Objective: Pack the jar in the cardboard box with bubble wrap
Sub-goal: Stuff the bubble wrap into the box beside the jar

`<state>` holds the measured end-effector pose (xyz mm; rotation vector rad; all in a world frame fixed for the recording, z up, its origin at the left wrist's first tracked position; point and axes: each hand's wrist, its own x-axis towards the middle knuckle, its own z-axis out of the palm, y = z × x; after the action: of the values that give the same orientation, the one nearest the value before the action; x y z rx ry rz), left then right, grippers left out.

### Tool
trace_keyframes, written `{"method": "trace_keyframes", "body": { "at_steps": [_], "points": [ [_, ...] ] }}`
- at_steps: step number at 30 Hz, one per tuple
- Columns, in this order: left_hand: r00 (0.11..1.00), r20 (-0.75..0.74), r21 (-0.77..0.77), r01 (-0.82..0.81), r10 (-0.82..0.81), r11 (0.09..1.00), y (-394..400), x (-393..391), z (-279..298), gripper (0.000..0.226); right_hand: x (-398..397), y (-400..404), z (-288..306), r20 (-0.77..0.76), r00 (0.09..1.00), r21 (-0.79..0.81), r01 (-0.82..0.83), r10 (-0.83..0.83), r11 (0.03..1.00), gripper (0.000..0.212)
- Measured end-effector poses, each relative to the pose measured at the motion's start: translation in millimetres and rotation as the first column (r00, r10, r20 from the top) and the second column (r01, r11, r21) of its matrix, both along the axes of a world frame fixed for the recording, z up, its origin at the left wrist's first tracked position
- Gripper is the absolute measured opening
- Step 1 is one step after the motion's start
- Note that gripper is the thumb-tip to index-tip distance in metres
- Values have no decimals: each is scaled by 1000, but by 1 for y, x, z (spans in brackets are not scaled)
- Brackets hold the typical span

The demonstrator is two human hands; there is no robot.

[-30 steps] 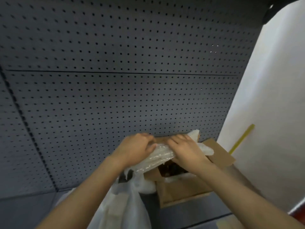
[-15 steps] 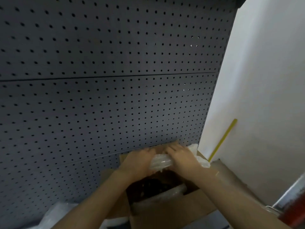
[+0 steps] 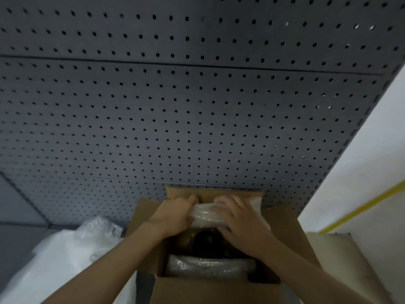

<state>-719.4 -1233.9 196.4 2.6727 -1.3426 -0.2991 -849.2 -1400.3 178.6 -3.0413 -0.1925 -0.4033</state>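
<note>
An open cardboard box (image 3: 197, 288) stands at the bottom centre, its flaps spread outward. Inside it a dark jar (image 3: 207, 240) shows between two pieces of bubble wrap. One rolled piece of bubble wrap (image 3: 205, 212) lies against the far wall of the box; my left hand (image 3: 175, 213) and my right hand (image 3: 238, 222) both press and grip it. A second roll of bubble wrap (image 3: 208, 267) lies along the near wall inside the box. Most of the jar is hidden by my hands and the shadow.
A dark grey pegboard wall (image 3: 175, 117) rises right behind the box. Loose bubble wrap and white plastic sheet (image 3: 76, 249) lie to the left of the box. A white wall with a yellow strip (image 3: 361, 207) is on the right, with a beige board (image 3: 341, 255) below it.
The view has tilted down and closer, so the box interior now shows. Both hands have carried the bubble wrap roll down into the far side of the box.
</note>
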Motion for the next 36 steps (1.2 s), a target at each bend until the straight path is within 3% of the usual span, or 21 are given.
{"method": "trace_keyframes", "body": {
  "at_steps": [2, 4, 6, 8, 11, 14, 21, 29, 36],
  "points": [
    [1000, -4, 11, 2, -2, 1000, -1, 1, -4, 30, -2, 12, -11, 20, 984, -43, -178, 179, 983, 22],
    [1000, -1, 24, 18, -18, 1000, -4, 3, -7, 32, -2, 27, -21, -103, 966, -55, -242, 235, 969, 13],
    [1000, 8, 34, 29, -29, 999, -6, 6, -9, 34, 2, 42, -28, -285, 956, 65, -57, 74, 996, 24],
    [1000, 10, 23, 29, -30, 999, -7, 8, -11, 35, 10, 48, -41, -507, 848, 118, 245, -153, 962, 36],
    [999, 14, 5, 41, -41, 999, -7, 13, -16, 39, 19, 50, -63, -628, 716, 106, 466, -304, 878, 61],
    [998, 21, 15, 62, -62, 998, -8, 16, -23, 41, 24, 50, -75, -695, 635, 125, 569, -338, 813, 69],
    [991, 112, 32, 74, -77, 997, -13, 17, -35, 41, 22, 42, -68, -822, 527, 106, 512, -215, 852, 64],
    [971, 227, 180, 28, -70, 983, -32, 4, -59, 42, 5, 40, -54, -867, 488, 124, 405, -99, 906, 60],
    [959, 264, 262, 34, -105, 964, -45, -4, -65, 38, 1, 41, -63, -827, 557, 175, 386, -78, 906, 42]
  ]
}}
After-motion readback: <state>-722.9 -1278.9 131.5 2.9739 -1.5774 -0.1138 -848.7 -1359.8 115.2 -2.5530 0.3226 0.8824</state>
